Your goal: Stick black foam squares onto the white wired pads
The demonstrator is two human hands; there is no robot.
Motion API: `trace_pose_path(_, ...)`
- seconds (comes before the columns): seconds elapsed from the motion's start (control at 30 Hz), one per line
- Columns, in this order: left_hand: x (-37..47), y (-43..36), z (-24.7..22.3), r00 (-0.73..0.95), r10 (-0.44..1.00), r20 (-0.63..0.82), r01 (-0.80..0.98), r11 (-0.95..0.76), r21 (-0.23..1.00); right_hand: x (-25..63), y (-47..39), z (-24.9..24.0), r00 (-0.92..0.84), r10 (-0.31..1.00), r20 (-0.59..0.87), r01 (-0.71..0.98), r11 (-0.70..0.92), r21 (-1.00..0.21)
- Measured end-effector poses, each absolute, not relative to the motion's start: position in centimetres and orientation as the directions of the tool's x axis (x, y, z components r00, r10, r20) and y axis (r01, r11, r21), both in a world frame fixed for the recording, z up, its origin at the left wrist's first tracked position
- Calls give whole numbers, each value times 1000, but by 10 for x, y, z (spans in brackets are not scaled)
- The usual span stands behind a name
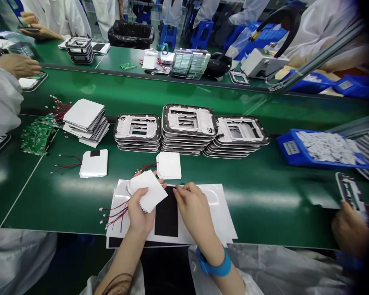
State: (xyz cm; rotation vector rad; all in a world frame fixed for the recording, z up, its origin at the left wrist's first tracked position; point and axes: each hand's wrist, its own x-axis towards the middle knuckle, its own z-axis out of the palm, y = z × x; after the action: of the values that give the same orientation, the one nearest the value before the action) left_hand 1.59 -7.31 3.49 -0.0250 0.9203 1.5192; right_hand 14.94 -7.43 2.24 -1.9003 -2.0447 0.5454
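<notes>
My left hand [140, 215] is closed round a small stack of white flat panels [149, 190], whose thin red and black wires [118, 216] with white plugs trail off to the left. Below them lie white glossy sheets [213, 209] with a black rectangular strip [166, 217] on top. At the strip's upper right corner, my right hand [195, 211] has thumb and forefinger pinched together; anything between them is too small to make out. Just beyond my hands rests a wired white panel [169, 165]. Another white panel [94, 164], to the left, carries a small black patch.
Three stacks of device frames [189, 123] stand ahead. Left of them are a pile of white panels [85, 116] and green circuit boards [38, 135]. A blue bin [290, 153] of white parts sits right. Co-workers' hands [352, 225] appear at both sides.
</notes>
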Motion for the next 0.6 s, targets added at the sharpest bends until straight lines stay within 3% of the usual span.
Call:
trace_pose_path(0.27,18,-76,30,-214,841,-496,-840,100,533,143,-69,18,51,998,-39,832,-64,-550)
trace_pose_path(0.6,20,-75,28,-248,837,-487,-854,48,518,132,-69,10,124,992,-6,864,-111,-491)
